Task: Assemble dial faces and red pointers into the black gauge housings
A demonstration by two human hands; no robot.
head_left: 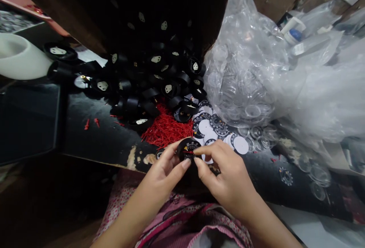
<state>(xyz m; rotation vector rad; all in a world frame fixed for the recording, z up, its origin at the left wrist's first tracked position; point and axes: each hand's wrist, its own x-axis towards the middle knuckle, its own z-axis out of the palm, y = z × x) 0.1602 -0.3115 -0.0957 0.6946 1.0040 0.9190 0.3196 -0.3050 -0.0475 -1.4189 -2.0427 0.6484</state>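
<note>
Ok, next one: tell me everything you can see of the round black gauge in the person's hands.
The gauge is round, with a dark rim and a black face printed with white markings and a yellow-orange mark. A thin red needle lies across the face, which is turned up toward the camera. The left hand holds it; the right hand reaches its right side, grip unclear.

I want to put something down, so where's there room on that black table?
Left: black tabletop between the flat black object and red pointer heap, below scattered red pointers. Right: a smaller patch between the right hand and loose dial. Crowded: the middle, with black cases, dials and bagged clear covers.
</note>
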